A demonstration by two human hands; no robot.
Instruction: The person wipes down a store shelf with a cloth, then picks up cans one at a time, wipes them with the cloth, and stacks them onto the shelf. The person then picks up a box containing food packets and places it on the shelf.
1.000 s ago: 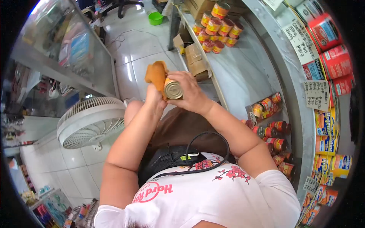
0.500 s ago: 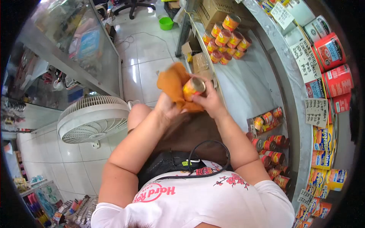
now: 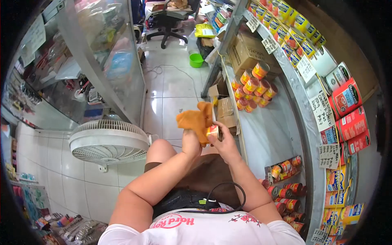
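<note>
An orange cloth (image 3: pixel 195 121) is bunched in my left hand (image 3: pixel 190 142), whose fingers are mostly hidden behind it. My right hand (image 3: pixel 225 145) is closed around a small tin can (image 3: pixel 212 131) with a red and yellow label. The cloth presses against the can's left side. Both are held above my lap, near the edge of the shelf. Further along that shelf stands a stack of similar cans (image 3: pixel 253 87). More cans (image 3: pixel 290 190) lie on their sides close to my right elbow.
A white fan (image 3: pixel 108 143) stands to my left beside a glass display case (image 3: pixel 98 53). A cardboard box (image 3: pixel 243 53) sits behind the stacked cans. On the right, an upper shelf bears corned beef tins (image 3: pixel 346 98) and price cards. A green basin (image 3: pixel 196 60) and an office chair (image 3: pixel 167 28) are ahead.
The view has tilted up, so the surroundings and my hands sit lower in the picture. The cloth has shifted around the can, which is now turned differently and more covered by my right hand.
</note>
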